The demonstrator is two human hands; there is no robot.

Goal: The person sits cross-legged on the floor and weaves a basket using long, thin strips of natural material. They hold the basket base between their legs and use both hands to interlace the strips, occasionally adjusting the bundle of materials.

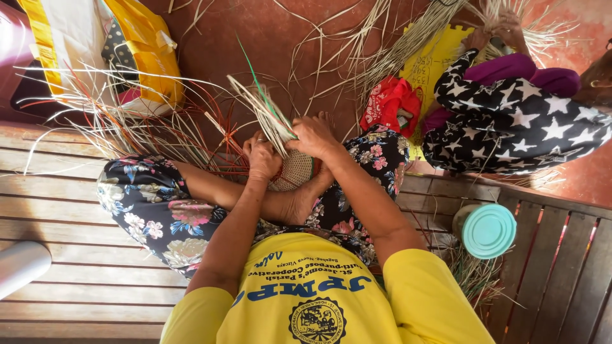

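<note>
left hand (263, 157), right hand (313, 136), both grips closed

The person sits on a slatted wooden bench (76, 210) with legs crossed. The left hand (262, 158) and the right hand (313, 136) both grip a bundle of pale straw strips (268, 114) rising from a small woven piece (294, 171) held against a foot. Loose strips (127, 121) fan out beyond the bench's far edge. A teal lid (488, 230) lies near the bench's right end, beside a co-worker in star-print trousers (510, 127).
</note>
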